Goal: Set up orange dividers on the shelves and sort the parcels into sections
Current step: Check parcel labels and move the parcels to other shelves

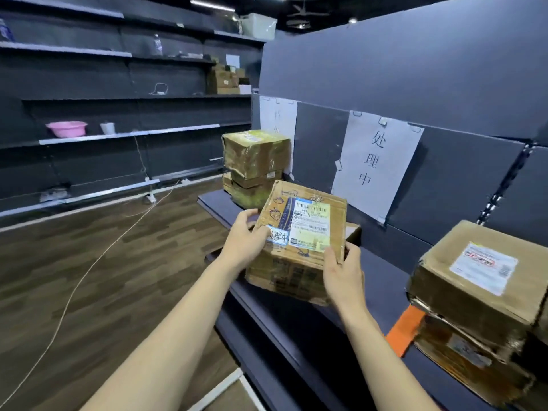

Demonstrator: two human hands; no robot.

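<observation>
I hold a cardboard parcel (299, 241) in both hands above the front of the dark shelf (382, 280). My left hand (246, 241) grips its left edge, fingers curled round the corner, thumb on a small blue-edged sticker (278, 236). My right hand (341, 268) clasps the lower right corner, thumb on top. I judge I tilt the top toward me so the labels can be read before I choose a section. The sticker's handwriting seems to match the sign behind, though it is too blurred to be sure. The printed shipping label (311, 226) carries barcodes I cannot read.

To my right, an orange divider (404, 330) lies flat on the shelf, partly under a stack of boxes (471, 295) whose top one bears a white label with red print, illegible. It probably marks a section boundary.

Beyond my parcel, a paper sign (376, 164) taped to the back panel reads 处理中. Further left another stack of parcels (255, 167) stands before a second sheet (278, 120) whose writing is hidden. Across the aisle, a pink basin (66, 129) sits on a far shelf.
</observation>
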